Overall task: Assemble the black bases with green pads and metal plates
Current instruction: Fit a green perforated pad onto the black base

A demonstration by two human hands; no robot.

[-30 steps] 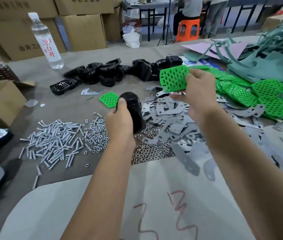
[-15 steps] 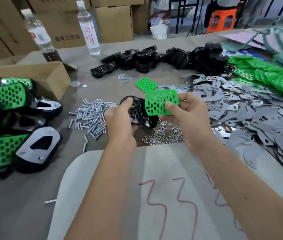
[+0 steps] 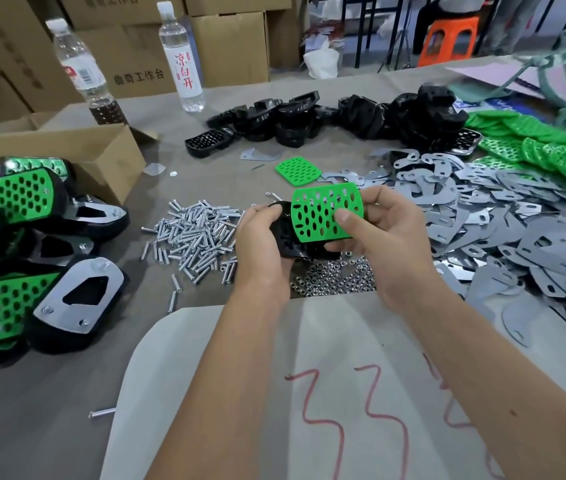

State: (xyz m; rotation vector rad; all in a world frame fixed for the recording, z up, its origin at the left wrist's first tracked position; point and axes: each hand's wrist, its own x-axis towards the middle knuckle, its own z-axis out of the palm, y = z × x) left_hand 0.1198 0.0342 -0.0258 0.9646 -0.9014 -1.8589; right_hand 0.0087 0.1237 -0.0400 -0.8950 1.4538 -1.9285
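Head view: I see my left hand (image 3: 262,249) gripping a black base (image 3: 286,237) above the table's near middle, while my right hand (image 3: 383,233) pinches a green pad (image 3: 323,213) lying over it.

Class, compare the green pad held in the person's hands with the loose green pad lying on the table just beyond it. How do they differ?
1. The held green pad is pinched by the right hand over a black base; the loose green pad lies alone on the table.
2. The held green pad is raised; the loose one rests flat.

Both are bright green with oval holes.
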